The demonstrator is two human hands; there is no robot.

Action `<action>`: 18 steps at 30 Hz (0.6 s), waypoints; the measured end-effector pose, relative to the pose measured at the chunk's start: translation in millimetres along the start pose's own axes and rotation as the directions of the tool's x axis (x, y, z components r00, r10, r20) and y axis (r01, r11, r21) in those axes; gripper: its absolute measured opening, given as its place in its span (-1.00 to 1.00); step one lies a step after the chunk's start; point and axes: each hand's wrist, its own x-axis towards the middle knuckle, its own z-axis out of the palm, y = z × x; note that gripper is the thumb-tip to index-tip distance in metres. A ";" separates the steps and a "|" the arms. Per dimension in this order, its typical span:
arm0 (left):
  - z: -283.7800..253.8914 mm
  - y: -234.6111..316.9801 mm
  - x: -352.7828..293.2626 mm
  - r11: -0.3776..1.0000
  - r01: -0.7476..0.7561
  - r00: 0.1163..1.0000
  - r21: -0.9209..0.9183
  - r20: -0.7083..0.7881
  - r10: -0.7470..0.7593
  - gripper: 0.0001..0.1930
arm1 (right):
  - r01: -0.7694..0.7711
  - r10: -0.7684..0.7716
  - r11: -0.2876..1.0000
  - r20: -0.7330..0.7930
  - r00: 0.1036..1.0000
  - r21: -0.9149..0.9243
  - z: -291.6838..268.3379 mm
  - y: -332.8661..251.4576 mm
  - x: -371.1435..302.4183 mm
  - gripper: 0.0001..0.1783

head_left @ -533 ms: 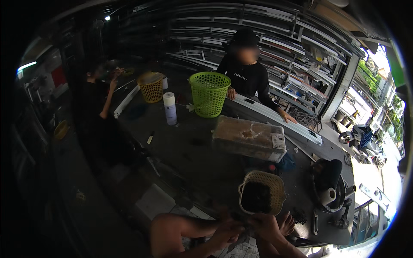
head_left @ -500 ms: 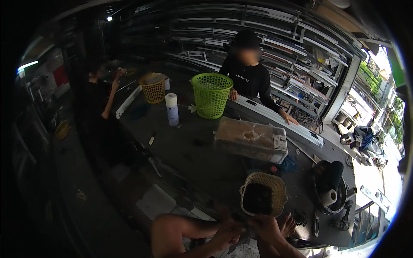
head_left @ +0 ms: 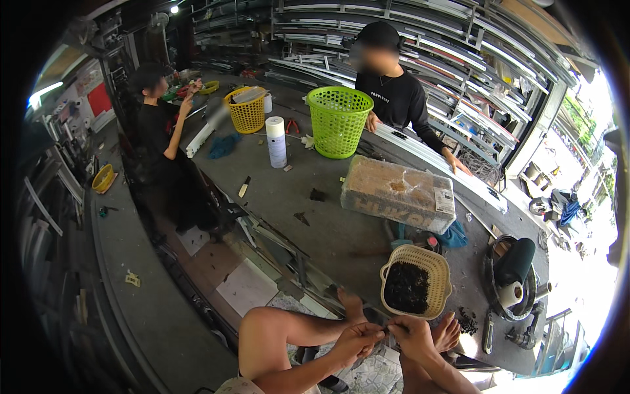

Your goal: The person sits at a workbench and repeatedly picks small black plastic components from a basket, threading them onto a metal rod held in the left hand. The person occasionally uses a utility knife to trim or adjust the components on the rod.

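My left hand [head_left: 359, 343] and my right hand [head_left: 411, 335] are close together above my lap, just in front of a cream plastic basket [head_left: 440, 262]. Both are closed, thumbs against fingertips, around a small dark piece [head_left: 386, 328] that is mostly hidden by the fingers. Its exact kind is too small to make out. Many small black parts [head_left: 405, 289] lie in a heap inside the basket. A few more loose black parts [head_left: 468, 320] lie on the table to the right of my right hand.
A wrapped box [head_left: 397, 194], a green basket [head_left: 339, 125], a spray can [head_left: 276, 144] and a yellow basket [head_left: 247, 111] stand farther back. At right are a black tub [head_left: 492, 295] with rolls and a power tool [head_left: 523, 335]. One co-worker touches white profiles [head_left: 420, 157]; another stands left.
The picture has brightened and the view has shifted, so the table things sit farther right and higher. My hands stay together at the small dark piece.
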 end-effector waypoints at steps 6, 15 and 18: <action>-2.1 -2.2 -0.3 1.000 -0.019 0.999 0.017 -0.038 0.020 -0.85 | -0.003 0.002 1.000 0.061 0.998 0.013 -4.1 -0.5 -2.5 -0.85; 3.2 1.5 -8.5 0.994 -0.048 0.998 0.093 -0.037 0.052 -0.86 | 0.044 -0.032 0.994 0.110 0.993 -0.103 -4.4 -11.9 -2.5 -0.85; 6.3 1.7 -9.8 0.988 -0.080 0.995 0.134 -0.048 0.088 -0.86 | 0.031 -0.019 0.992 0.100 0.995 -0.122 -2.5 -10.8 -2.7 -0.88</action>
